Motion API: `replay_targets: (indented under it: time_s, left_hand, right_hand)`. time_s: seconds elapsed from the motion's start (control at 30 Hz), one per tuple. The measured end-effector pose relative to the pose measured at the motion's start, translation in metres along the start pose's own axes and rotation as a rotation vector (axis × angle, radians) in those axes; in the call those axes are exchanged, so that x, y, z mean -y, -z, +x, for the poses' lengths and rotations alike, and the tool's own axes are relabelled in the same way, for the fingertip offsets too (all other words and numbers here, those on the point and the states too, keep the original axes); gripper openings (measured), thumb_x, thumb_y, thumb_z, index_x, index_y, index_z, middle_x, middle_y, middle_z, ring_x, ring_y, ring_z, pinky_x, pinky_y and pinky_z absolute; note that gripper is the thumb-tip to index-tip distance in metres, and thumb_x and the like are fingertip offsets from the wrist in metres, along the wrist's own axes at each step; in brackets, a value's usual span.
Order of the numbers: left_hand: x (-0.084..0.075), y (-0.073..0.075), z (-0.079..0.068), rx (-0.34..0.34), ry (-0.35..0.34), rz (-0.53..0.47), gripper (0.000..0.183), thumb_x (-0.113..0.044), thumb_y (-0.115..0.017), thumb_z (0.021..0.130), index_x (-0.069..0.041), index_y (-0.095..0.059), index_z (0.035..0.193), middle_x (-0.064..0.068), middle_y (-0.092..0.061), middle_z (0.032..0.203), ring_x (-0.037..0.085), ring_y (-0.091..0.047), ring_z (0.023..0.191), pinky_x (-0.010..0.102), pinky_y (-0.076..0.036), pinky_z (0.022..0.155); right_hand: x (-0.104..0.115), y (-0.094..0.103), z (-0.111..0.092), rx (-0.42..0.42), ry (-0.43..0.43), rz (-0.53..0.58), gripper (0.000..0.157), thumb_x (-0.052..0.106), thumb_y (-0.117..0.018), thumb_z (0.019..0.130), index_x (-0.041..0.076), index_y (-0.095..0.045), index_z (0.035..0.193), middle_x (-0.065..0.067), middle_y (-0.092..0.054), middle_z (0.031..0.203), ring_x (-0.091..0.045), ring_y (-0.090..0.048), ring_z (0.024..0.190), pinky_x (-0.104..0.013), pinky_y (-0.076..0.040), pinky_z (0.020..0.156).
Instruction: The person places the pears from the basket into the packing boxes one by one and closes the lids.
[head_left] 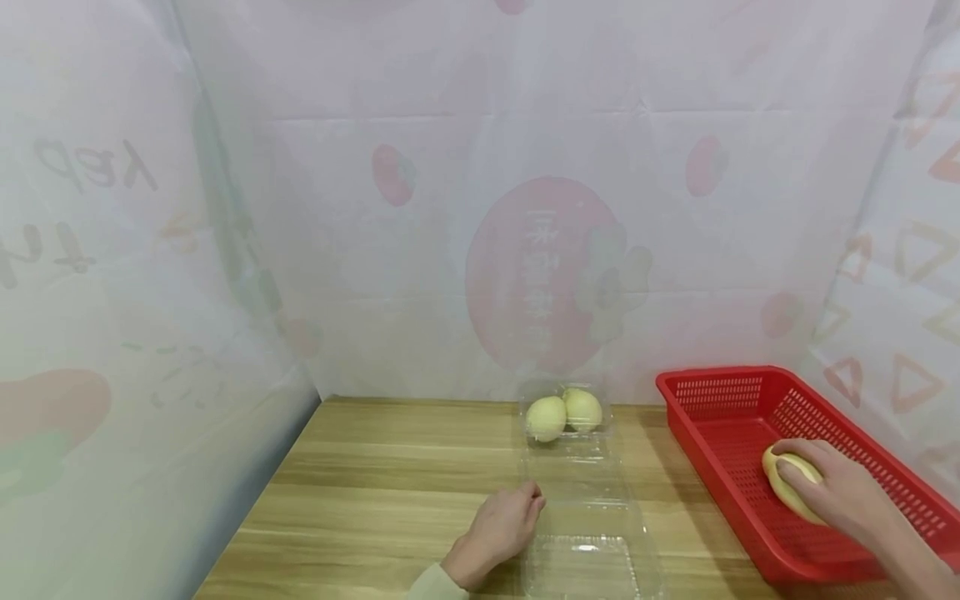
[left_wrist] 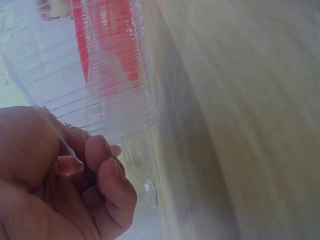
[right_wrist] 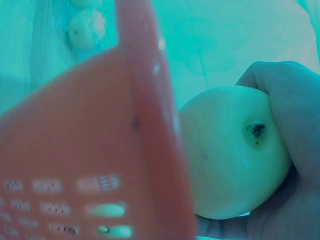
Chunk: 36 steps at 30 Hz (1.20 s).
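Note:
My right hand grips a pale yellow pear inside the red basket. In the right wrist view the pear's dark-ended tip faces the camera, and the basket rim crosses in front of it. At the table's front, my left hand pinches the edge of a clear plastic clamshell box. The left wrist view has this thin edge between thumb and curled fingers, beside the ribbed plastic wall. Two more pears lie in clear plastic at the back.
The red basket has slotted walls and stands at the right of the wooden table. A printed white sheet hangs close behind the table's back edge. More sheeting rises along the left side and the right.

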<state>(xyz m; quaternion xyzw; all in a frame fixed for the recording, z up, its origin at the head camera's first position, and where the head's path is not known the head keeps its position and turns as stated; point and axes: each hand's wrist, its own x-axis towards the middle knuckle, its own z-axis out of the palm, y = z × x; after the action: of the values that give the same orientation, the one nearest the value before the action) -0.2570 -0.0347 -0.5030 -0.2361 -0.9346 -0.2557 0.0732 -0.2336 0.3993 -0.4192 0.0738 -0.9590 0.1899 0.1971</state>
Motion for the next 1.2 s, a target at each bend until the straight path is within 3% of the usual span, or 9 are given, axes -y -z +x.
replay_targets:
  time_s: [0.1, 0.2, 0.4, 0.53, 0.67, 0.73, 0.93, 1.2]
  left_hand:
    - [0.0, 0.001, 0.001, -0.003, -0.001, 0.008, 0.017, -0.022, -0.053, 0.101, -0.01, -0.066, 0.1, -0.008, -0.056, 0.067, 0.001, -0.04, 0.051, 0.018, -0.037, 0.049]
    - [0.0, 0.001, 0.002, -0.008, -0.004, 0.013, 0.017, -0.022, -0.053, 0.101, -0.01, -0.066, 0.1, -0.008, -0.056, 0.067, 0.001, -0.04, 0.051, 0.019, -0.037, 0.048]
    - [0.001, 0.0, 0.004, -0.025, -0.011, 0.028, 0.017, -0.022, -0.053, 0.101, -0.011, -0.066, 0.099, -0.009, -0.054, 0.065, 0.001, -0.039, 0.05, 0.019, -0.035, 0.046]
    - [0.001, -0.001, 0.004, -0.028, -0.016, 0.026, 0.018, -0.022, -0.053, 0.101, -0.01, -0.066, 0.099, -0.009, -0.054, 0.065, 0.001, -0.039, 0.05, 0.019, -0.034, 0.046]
    - [0.0, -0.001, 0.003, -0.019, -0.016, 0.026, 0.018, -0.022, -0.053, 0.101, -0.01, -0.066, 0.099, -0.009, -0.055, 0.065, 0.001, -0.039, 0.049, 0.018, -0.034, 0.045]
    - [0.0, -0.001, 0.003, -0.013, -0.012, 0.027, 0.019, -0.023, -0.053, 0.101, -0.01, -0.066, 0.1, -0.009, -0.056, 0.065, 0.0, -0.039, 0.049, 0.018, -0.035, 0.045]
    - [0.0, 0.0, 0.002, -0.024, -0.024, 0.034, 0.019, -0.023, -0.053, 0.101, -0.01, -0.066, 0.099, -0.008, -0.057, 0.066, 0.001, -0.04, 0.05, 0.018, -0.035, 0.046]
    - [-0.001, 0.001, 0.0, -0.005, 0.002, 0.025, 0.019, -0.023, -0.053, 0.101, -0.01, -0.066, 0.1, -0.008, -0.055, 0.065, 0.001, -0.04, 0.05, 0.018, -0.035, 0.046]
  right_hand:
    - [0.005, 0.001, 0.001, -0.014, 0.028, 0.024, 0.018, 0.028, -0.069, 0.09, 0.016, -0.07, 0.105, -0.011, -0.07, 0.104, 0.017, -0.042, 0.088, -0.026, -0.038, 0.07]
    - [0.013, 0.002, 0.002, -0.015, 0.041, 0.042, 0.018, 0.028, -0.069, 0.091, 0.017, -0.069, 0.105, -0.012, -0.069, 0.106, 0.023, -0.035, 0.091, -0.025, -0.038, 0.07]
    - [0.031, 0.0, 0.004, 0.014, 0.055, 0.052, 0.022, 0.029, -0.068, 0.092, 0.017, -0.068, 0.11, -0.012, -0.068, 0.111, 0.013, -0.045, 0.094, -0.036, -0.044, 0.074]
    - [0.043, -0.003, 0.004, 0.026, 0.057, 0.05, 0.022, 0.03, -0.068, 0.092, 0.017, -0.068, 0.11, -0.01, -0.068, 0.109, -0.009, -0.056, 0.096, -0.045, -0.047, 0.078]
    - [0.051, -0.006, 0.002, 0.034, 0.074, 0.062, 0.021, 0.029, -0.067, 0.093, 0.016, -0.067, 0.11, -0.011, -0.068, 0.111, -0.031, -0.058, 0.101, -0.051, -0.049, 0.081]
    - [0.054, -0.007, 0.001, 0.022, 0.082, 0.059, 0.02, 0.028, -0.067, 0.092, 0.018, -0.067, 0.11, -0.008, -0.068, 0.11, -0.027, -0.058, 0.1, -0.047, -0.05, 0.081]
    - [0.062, -0.012, 0.0, -0.001, 0.085, 0.066, 0.018, 0.028, -0.067, 0.092, 0.023, -0.067, 0.109, -0.002, -0.067, 0.109, 0.004, -0.051, 0.092, -0.037, -0.05, 0.072]
    - [0.074, -0.017, -0.001, 0.015, 0.082, 0.085, 0.022, 0.029, -0.066, 0.093, 0.02, -0.067, 0.112, -0.002, -0.066, 0.111, -0.001, -0.053, 0.092, -0.041, -0.051, 0.073]
